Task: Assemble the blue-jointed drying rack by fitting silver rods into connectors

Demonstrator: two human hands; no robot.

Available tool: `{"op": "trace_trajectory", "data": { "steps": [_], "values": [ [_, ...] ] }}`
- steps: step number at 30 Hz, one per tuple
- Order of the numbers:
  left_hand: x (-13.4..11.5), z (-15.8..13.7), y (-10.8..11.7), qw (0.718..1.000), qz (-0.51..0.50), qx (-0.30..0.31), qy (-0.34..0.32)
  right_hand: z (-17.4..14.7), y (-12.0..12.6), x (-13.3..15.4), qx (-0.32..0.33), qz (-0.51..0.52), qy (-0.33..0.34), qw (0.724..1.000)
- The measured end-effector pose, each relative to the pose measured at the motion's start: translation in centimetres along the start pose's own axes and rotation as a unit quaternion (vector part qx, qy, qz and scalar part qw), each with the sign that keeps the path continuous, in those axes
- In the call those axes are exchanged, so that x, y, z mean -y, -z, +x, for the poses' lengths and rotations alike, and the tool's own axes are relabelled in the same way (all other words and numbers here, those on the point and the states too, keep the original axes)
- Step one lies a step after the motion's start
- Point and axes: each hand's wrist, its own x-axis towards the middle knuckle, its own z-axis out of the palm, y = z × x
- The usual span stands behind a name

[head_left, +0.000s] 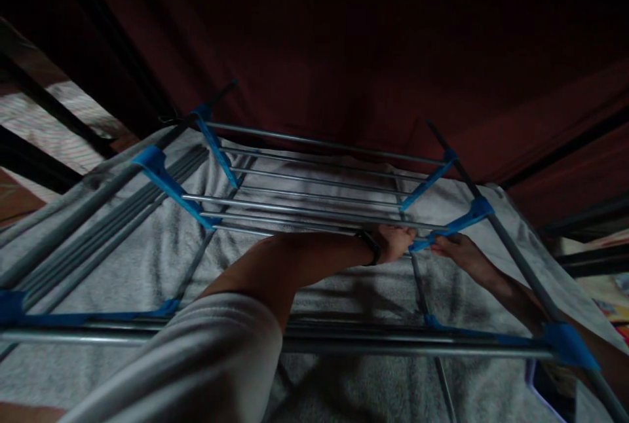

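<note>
A partly built rack of grey metal tubes and blue plastic brackets lies across grey cloth. My left hand [394, 242], a dark band on its wrist, reaches across the middle and closes around the right end of a metal tube [309, 211]. Close beside it, my right hand [456, 250] pinches the lower part of a blue bracket [459, 221], where the tubes meet it. Both hands are nearly touching at this joint. The left fingertips are partly hidden, and the room is dim. Opposite, another blue bracket [171, 188] carries the tubes' left ends.
Several loose tubes [122, 213] lie along the left on the grey cloth [344, 387]. A front crossbar [354, 347] runs under my forearms. A dark red curtain [344, 50] hangs behind. A purple-edged object [550, 390] lies at lower right.
</note>
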Motion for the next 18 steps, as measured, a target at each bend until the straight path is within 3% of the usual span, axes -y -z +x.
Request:
{"op": "trace_trajectory", "data": {
  "steps": [3,5,7,9,12,15,18],
  "values": [
    [0.1,-1.6,0.7,0.99,0.036,-0.039,-0.13,-0.2,-0.1,0.4,-0.015,-0.01,-0.011,1.0],
    [0.6,-3.4,0.7,0.966,0.061,-0.024,-0.251,-0.8,-0.2,0.7,0.001,-0.009,0.005,1.0],
    [1.5,-5.4,0.3,0.941,0.078,0.012,-0.33,-1.6,-0.4,0.9,0.038,0.002,0.039,0.999],
    [2.8,-7.1,-0.6,0.947,0.086,0.015,-0.31,-2.2,-0.8,0.9,0.063,0.008,0.057,0.996],
    [4.9,-8.1,-2.0,0.972,0.084,0.026,-0.219,-2.2,-1.8,0.4,0.058,0.0,0.046,0.997],
    [6.3,-7.4,-2.6,0.991,0.074,0.067,-0.09,-1.6,-2.4,-0.4,0.06,0.024,0.024,0.998],
    [6.7,-6.2,-2.7,0.993,0.042,0.107,-0.017,-1.3,-2.9,-1.0,0.053,0.063,-0.03,0.996]
  ]
}}
